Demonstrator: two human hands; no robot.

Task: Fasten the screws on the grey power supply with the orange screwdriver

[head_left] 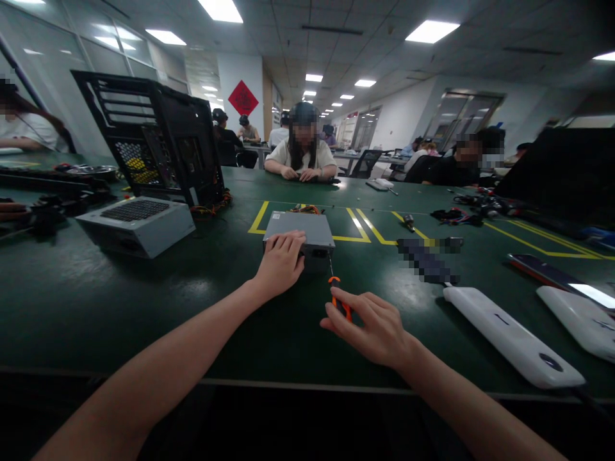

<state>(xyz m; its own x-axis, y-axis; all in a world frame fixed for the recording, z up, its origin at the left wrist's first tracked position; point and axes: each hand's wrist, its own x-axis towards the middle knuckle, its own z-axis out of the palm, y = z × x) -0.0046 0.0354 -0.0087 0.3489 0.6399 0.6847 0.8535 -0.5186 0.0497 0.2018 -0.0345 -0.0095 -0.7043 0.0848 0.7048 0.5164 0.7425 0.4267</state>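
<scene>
A grey computer power supply [314, 230] lies on the green table in front of me, its wires coming out at the far side. My left hand [283, 259] rests over its near left edge, fingers on the top and thumb down by the front face, gripping the box. Closed around the handle of an orange and black screwdriver [335, 285] is my right hand [369, 323]. The screwdriver's thin shaft points up and away, its tip at the right end of the front face, beside the power socket [319, 253]. Whether the tip sits in a screw is too small to tell.
A second power supply [144, 224] and a black computer case [154, 137] stand on the left. To the right lie a white power bank [514, 336], a phone [552, 275] and cables [459, 216]. Across the table sits a person [302, 150].
</scene>
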